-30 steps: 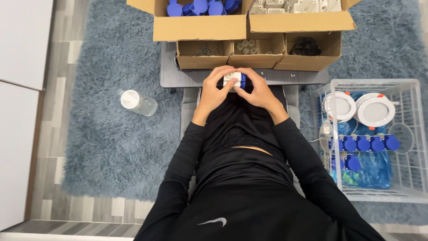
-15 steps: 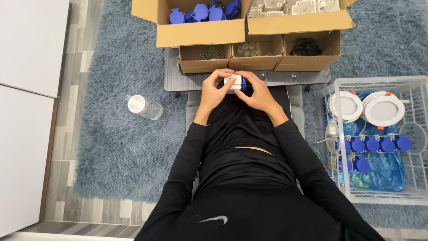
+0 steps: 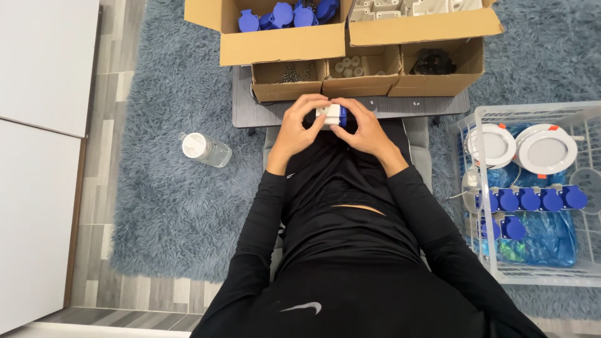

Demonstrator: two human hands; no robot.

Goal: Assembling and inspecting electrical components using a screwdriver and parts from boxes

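A shaggy grey-blue rug (image 3: 169, 206) covers the wood-look floor, with white cabinet fronts (image 3: 37, 156) along one side. A low grey table (image 3: 375, 107) stands on the rug in front of the seated person, and most of its top is taken by open cardboard boxes. The far left box (image 3: 275, 40) holds blue caps, cut off by the upper edge of the view; the far right box (image 3: 426, 25) holds pale plastic parts, also cut off. Of the three smaller boxes in front, the left small box (image 3: 288, 80) has small dark metal bits too fine to make out, the middle small box (image 3: 355, 74) has little pale round pieces, and the right small box (image 3: 438, 72) has a black clump I cannot identify.

Both hands are together at the near edge of the table. The left hand (image 3: 295, 128) and right hand (image 3: 366, 128) are clamped from either side on a small white and blue part (image 3: 332, 114), which sits between the fingertips; fingers hide most of it, so its shape is unclear.

A clear bottle with a white lid (image 3: 205, 149) lies on the rug, well apart to the person's left. To the right a white wire basket (image 3: 494, 250) holds two round white light fittings (image 3: 523, 147), a row of blue caps and crumpled blue plastic; its far side runs out of view.
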